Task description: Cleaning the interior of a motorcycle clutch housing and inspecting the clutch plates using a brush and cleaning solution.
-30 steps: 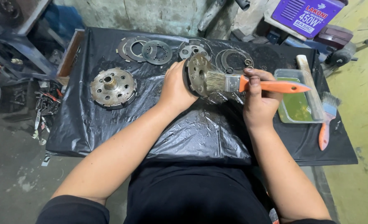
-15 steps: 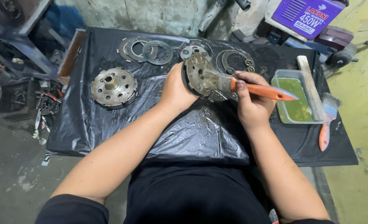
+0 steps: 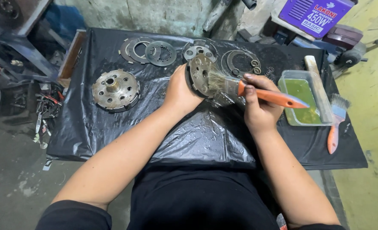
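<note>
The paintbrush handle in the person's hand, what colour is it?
Orange. The paintbrush handle in the right hand shows best in the head view.

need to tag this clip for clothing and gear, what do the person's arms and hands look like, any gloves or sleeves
Both forearms are bare. The left hand and the right hand wear no gloves, and no rings, watch or wristband show. Short black sleeves end at the upper arms, near the bottom edge of the picture. The fingers look grimy.

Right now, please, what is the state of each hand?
Left hand: closed on the round metal part, held on edge.
Right hand: closed on the orange-handled brush, bristles against that part.
</note>
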